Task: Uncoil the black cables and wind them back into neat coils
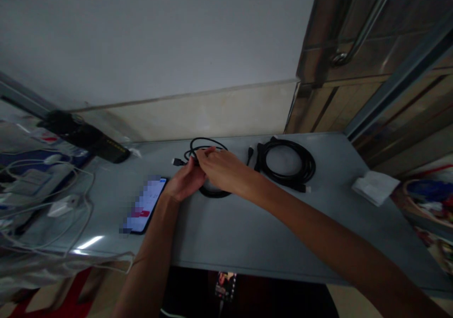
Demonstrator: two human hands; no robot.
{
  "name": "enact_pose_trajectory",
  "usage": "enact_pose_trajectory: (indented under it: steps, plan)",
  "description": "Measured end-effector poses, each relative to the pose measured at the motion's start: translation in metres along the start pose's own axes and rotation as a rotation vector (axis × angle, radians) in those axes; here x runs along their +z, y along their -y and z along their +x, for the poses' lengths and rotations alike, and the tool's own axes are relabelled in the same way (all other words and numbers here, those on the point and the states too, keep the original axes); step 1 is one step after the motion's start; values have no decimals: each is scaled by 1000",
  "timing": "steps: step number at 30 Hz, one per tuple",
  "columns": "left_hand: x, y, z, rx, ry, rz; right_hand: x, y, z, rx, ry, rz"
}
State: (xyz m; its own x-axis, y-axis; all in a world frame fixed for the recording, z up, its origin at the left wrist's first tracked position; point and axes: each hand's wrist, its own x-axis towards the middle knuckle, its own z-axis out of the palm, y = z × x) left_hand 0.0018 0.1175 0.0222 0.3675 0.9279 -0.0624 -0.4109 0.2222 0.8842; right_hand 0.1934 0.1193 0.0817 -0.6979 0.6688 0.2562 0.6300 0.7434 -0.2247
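Observation:
A looped black cable (pixel 215 194) lies on the grey table, partly hidden under my hands. One of its plugs (pixel 178 161) sticks out to the left, and another plug (pixel 250 153) lies to the right of the loop. My left hand (pixel 187 180) is closed around the left side of the loop. Reaching across from the right, my right hand (pixel 215 167) has its fingers closed on the same cable close to the left fingers. A second coiled black cable (pixel 308 162) rests on the table to the right, apart from both hands.
Left of my forearm lies a lit phone (pixel 150 205). A black cylindrical object (pixel 90 138), white cables (pixel 90 200) and a white adapter (pixel 63 205) occupy the left side. At the right is a folded white paper (pixel 375 187). The wall (pixel 198 115) borders the table's back edge.

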Motion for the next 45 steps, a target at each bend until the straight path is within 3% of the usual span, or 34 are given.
enact_pose_trajectory:
  steps: [10,17,21,25,28,31,34,41,45]
  plan:
    - [-10,-2,-2,324,-294,1,-9,5,5,-119,-35,13]
    - [-11,-10,-9,438,-287,-169,-5,-15,12,-206,13,57]
    - [-6,-20,-11,513,-381,-326,-5,-27,14,-301,-68,-17]
    - [-3,-26,-12,457,-322,-485,-9,-38,14,-331,-156,-142]
    - [-6,-27,-12,294,-257,-519,-12,-41,13,-361,-180,-184]
    - [-11,-26,-12,152,-234,-511,-10,-36,12,-367,-129,-201]
    - [-14,-26,-11,108,-231,-489,-5,-28,11,-361,-79,-192]
    - [-7,-26,-6,56,-318,-216,-2,-18,7,-282,44,-111]
    - [-5,-21,2,117,-432,-16,-7,-11,4,-268,68,-69]
